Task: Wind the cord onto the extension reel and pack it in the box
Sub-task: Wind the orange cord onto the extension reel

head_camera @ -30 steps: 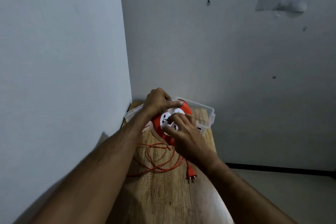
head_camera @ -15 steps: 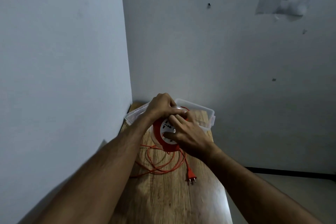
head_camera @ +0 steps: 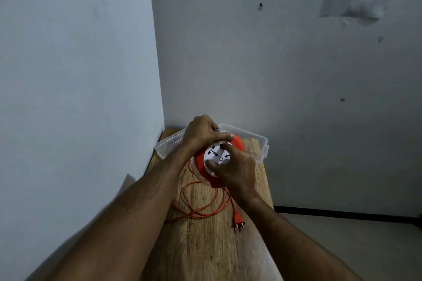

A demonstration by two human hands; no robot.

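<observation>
wooden table: both hands grip reel; cord loose.

Clear plastic box, wood-grain table, seemingly smooth plastic reel.

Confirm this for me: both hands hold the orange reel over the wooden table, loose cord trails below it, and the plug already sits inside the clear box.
Not quite. In the head view the plug lies on the wooden table, near the right forearm, not inside the clear box. The rest holds: left hand and right hand hold the orange reel, loose cord trailing below.
</observation>
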